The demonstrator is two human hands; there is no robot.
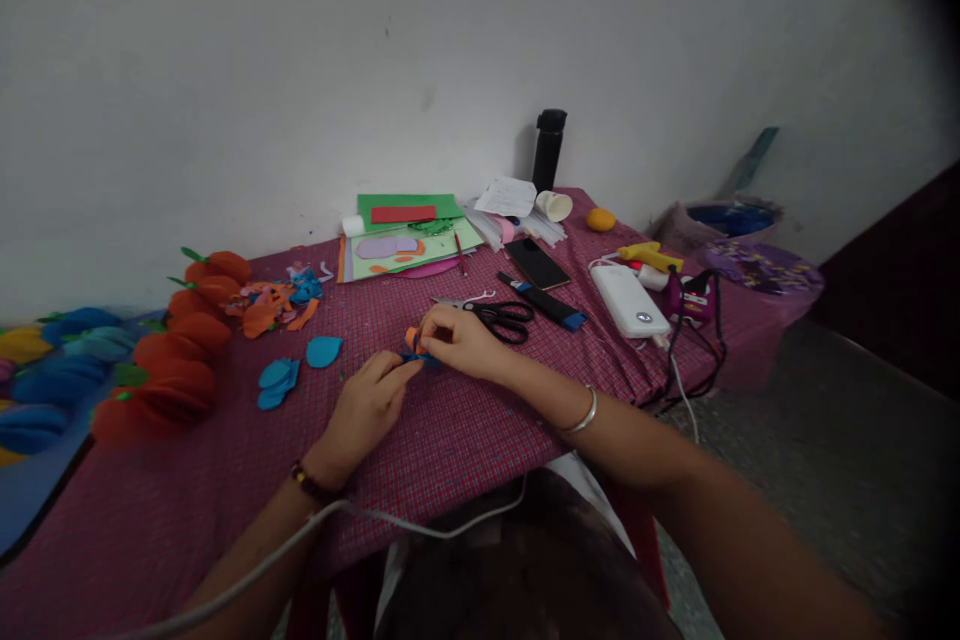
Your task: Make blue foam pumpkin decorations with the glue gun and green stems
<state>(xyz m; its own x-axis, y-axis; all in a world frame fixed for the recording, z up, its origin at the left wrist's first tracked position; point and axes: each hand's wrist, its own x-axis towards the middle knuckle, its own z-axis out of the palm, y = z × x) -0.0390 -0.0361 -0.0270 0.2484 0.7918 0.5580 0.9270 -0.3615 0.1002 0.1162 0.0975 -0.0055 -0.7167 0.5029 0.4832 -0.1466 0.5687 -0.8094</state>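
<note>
At the far left of the tabletop (pixel 465 430) lie blue paper fruits (pixel 71 340) and, next to them, a row of orange paper fruits (pixel 184 340). A little to the right, some blue cutouts (pixel 296 365) lie flat on the cloth. Then comes the left hand (pixel 367 405); its fingers are pinched on the left end of a small blue-and-orange piece (pixel 412 348), which sits low over the cloth near the middle of the tabletop. The right hand (pixel 457 335) closes its grip on the same piece from above and from the right, so the piece is between both grips and mostly hidden by the fingers. Just beside the right hand, to the right, lie black scissors (pixel 501 318). Further right are a phone (pixel 537 263), a white power bank (pixel 628 300) and a yellow glue gun (pixel 649 255).
</note>
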